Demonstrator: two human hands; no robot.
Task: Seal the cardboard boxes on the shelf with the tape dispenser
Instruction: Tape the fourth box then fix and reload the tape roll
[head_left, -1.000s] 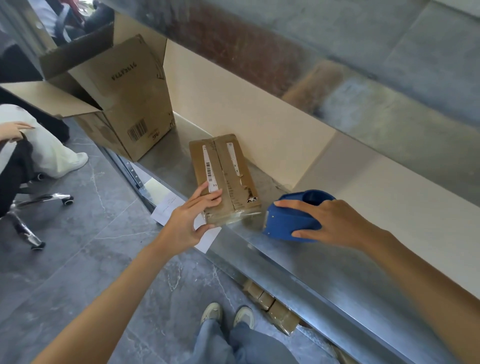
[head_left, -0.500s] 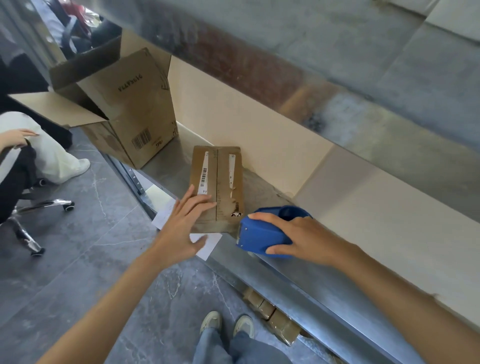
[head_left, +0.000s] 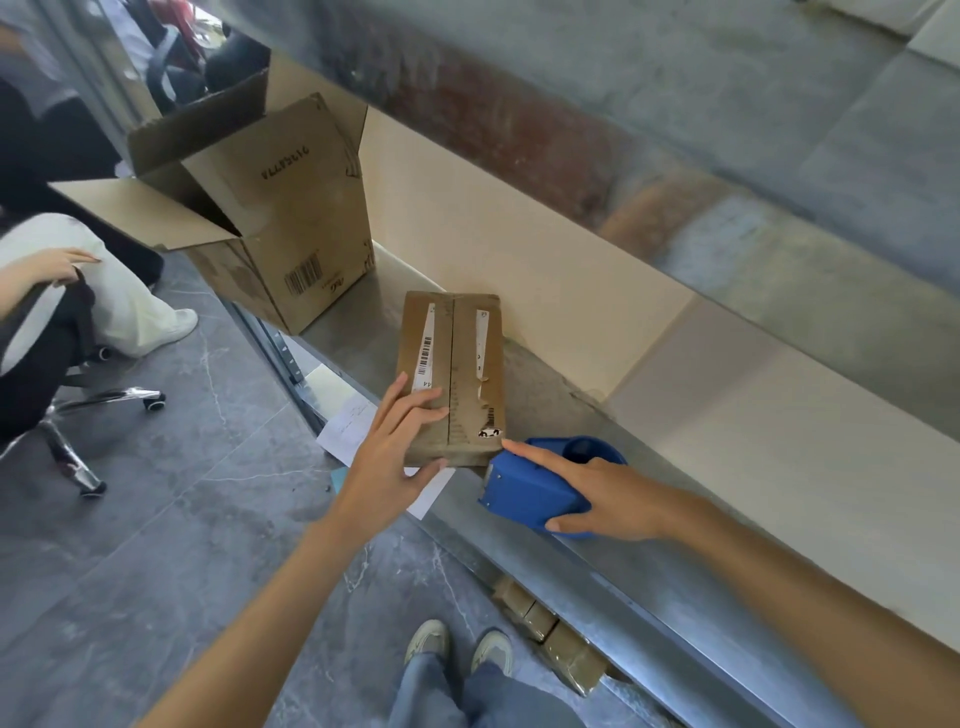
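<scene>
On my feed the small cardboard box (head_left: 451, 374) lies flat on the metal shelf (head_left: 654, 587), its near end at the shelf's front edge and its far right corner close to the cream back panel (head_left: 519, 249). Its two top flaps are folded shut, the seam runs away from me along its length, and a white label strip sits on each side of that seam. The left hand (head_left: 387, 467) lies on the box's near left corner: the fingers are straight and flat on the top flap and the thumb stretches along the near end face, so it presses rather than wraps. The right hand (head_left: 613, 501) grasps the blue tape dispenser (head_left: 524, 491) on the shelf just right of the box, with the forefinger laid out straight along its top and the thumb against its near side; the other fingers are hidden behind it. The dispenser's front end is at the box's near right corner, and I cannot tell whether the two touch. Further left, at the shelf's left end, a large open box (head_left: 291, 228) stands with its flaps spread. White sheets of paper (head_left: 347, 427) show below the front edge by the left wrist, some taped brown packages (head_left: 550, 636) lie under the shelf, and a seated person's legs (head_left: 124, 306) and a chair base (head_left: 78, 415) are on the grey floor at far left.
</scene>
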